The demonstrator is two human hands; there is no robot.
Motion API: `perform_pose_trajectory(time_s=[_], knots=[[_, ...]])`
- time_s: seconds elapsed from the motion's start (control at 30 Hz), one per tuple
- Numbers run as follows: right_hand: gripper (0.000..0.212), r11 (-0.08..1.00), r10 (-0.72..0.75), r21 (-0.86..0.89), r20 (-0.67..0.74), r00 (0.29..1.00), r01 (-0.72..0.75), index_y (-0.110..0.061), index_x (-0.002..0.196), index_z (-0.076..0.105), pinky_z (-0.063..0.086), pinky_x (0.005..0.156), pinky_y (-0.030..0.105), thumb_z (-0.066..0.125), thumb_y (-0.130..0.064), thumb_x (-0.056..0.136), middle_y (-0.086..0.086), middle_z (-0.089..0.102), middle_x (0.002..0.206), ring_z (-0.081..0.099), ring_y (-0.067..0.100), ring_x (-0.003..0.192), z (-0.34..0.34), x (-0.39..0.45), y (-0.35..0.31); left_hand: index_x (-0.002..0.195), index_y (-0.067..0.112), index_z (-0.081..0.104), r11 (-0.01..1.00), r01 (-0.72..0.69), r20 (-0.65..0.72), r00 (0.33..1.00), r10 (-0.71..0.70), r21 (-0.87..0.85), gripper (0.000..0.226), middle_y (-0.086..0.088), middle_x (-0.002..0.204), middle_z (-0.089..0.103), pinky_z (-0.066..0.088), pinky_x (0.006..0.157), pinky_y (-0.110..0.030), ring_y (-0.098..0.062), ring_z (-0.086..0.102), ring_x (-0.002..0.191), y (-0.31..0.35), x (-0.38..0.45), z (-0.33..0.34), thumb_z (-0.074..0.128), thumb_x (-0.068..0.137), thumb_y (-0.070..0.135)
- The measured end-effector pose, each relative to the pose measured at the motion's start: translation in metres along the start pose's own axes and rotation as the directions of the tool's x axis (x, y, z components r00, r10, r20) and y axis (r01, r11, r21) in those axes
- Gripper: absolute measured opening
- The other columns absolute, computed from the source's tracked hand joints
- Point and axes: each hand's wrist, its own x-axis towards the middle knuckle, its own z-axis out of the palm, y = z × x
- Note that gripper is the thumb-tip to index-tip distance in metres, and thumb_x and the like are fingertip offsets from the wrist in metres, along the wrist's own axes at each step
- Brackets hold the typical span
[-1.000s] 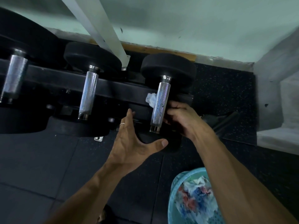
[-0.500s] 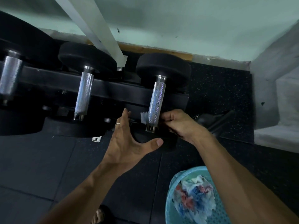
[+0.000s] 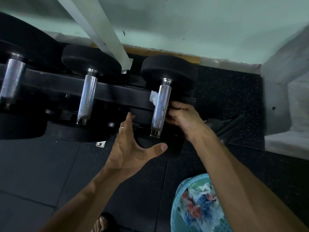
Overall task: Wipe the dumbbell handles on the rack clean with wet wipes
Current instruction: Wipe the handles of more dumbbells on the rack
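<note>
Seemingly to scrub the far side of the handle [image 3: 160, 108], the right hand [image 3: 182, 119] reaches in from the handle's right with fingers curled around its back, gripping a wipe [image 3: 153, 97] whose white end pokes out on the handle's left, high up near the rear weight. Meanwhile the left hand [image 3: 132, 148], its fingers straight and thumb spread wide, holds nothing and braces against the front weight [image 3: 167, 148] just below the handle, likely to stop the dumbbell rolling on the rack [image 3: 117, 96]. Two more handles sit left of it, while a basket [image 3: 177, 198] of used wipes waits below for discards.
</note>
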Motion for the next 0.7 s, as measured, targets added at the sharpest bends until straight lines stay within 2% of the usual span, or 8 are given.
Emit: perform_pose_trajectory(time_s=[0.07,0.13,0.17,0.3,0.43,0.5,0.6,0.7], knots=[[0.034,0.97,0.017,-0.242,0.124,0.992,0.014,-0.019,0.092,0.076,0.053,0.063,0.017,0.057,0.009,0.089,-0.004,0.075,0.078,0.069,0.012,0.071,-0.003,-0.012,0.009,0.156,0.02,0.002,1.0,0.005,0.005,1.0,-0.005,-0.003,0.147,0.008,0.155,0.026,0.028,0.114,-0.029,-0.009,0.026,0.142,0.001,0.0,0.001,0.06,0.037,0.083],[0.033,0.911,0.06,-0.412,0.221,0.973,0.038,-0.025,0.087,0.077,0.054,0.073,0.021,0.062,0.005,0.088,-0.004,0.077,0.085,0.071,0.01,0.08,-0.01,-0.021,0.014,0.156,0.021,0.004,1.0,0.017,-0.005,1.0,-0.017,0.0,0.147,0.008,0.155,0.026,0.027,0.112,-0.026,-0.009,0.027,0.142,0.002,-0.001,0.002,0.061,0.036,0.084],[0.034,0.89,0.05,-0.454,0.205,0.977,0.05,-0.027,0.085,0.077,0.054,0.074,0.021,0.062,0.004,0.088,-0.005,0.077,0.085,0.071,0.008,0.082,-0.013,-0.024,0.013,0.156,0.022,0.004,1.0,0.02,-0.01,1.0,-0.02,0.002,0.149,0.007,0.156,0.026,0.027,0.111,-0.025,-0.009,0.027,0.142,0.003,-0.002,0.002,0.064,0.036,0.085],[0.027,0.938,-0.067,-0.34,-0.012,0.998,0.059,-0.023,0.098,0.074,0.059,0.074,0.023,0.061,0.0,0.094,0.0,0.077,0.093,0.074,0.014,0.086,-0.027,-0.05,-0.008,0.156,0.024,0.005,1.0,0.021,-0.003,1.0,-0.021,0.022,0.139,0.005,0.156,0.023,0.028,0.11,-0.027,-0.011,0.025,0.143,0.011,-0.006,0.005,0.071,0.046,0.076],[0.025,0.954,-0.117,-0.281,-0.03,0.993,0.104,-0.02,0.099,0.073,0.061,0.076,0.028,0.059,0.0,0.096,0.004,0.076,0.089,0.073,0.014,0.081,-0.023,-0.089,-0.025,0.156,0.025,0.004,0.993,0.031,0.062,0.997,-0.038,0.11,0.123,0.004,0.158,0.018,0.03,0.112,-0.034,-0.015,0.02,0.144,0.024,-0.012,0.005,0.075,0.063,0.066],[0.026,0.952,-0.139,-0.278,-0.026,0.99,0.127,-0.021,0.096,0.074,0.061,0.076,0.027,0.06,0.001,0.095,0.001,0.076,0.083,0.072,0.011,0.079,-0.015,-0.105,-0.035,0.155,0.028,0.01,0.996,-0.03,0.094,0.995,0.021,0.089,0.107,0.005,0.157,0.022,0.03,0.114,-0.033,-0.012,0.021,0.145,0.029,-0.014,-0.003,0.068,0.074,0.065],[0.023,0.951,-0.161,-0.274,-0.038,0.986,0.144,-0.021,0.095,0.075,0.061,0.078,0.029,0.062,-0.001,0.094,0.001,0.075,0.082,0.071,0.012,0.078,0.003,-0.122,-0.043,0.14,0.031,0.047,0.959,-0.228,0.062,0.969,0.241,-0.17,0.061,0.019,0.131,0.055,0.039,0.103,-0.015,0.009,0.047,0.122,0.042,-0.014,-0.021,0.068,0.085,0.046],[0.026,0.955,-0.23,-0.226,-0.156,0.961,0.192,-0.023,0.09,0.075,0.061,0.075,0.028,0.064,0.0,0.092,-0.002,0.075,0.081,0.07,0.011,0.076,0.025,-0.134,-0.041,0.111,0.022,0.071,0.89,-0.287,0.022,0.949,0.315,-0.355,0.023,0.013,0.096,0.074,0.056,0.083,-0.023,0.0,0.069,0.091,0.049,-0.013,-0.034,0.072,0.088,0.018]])
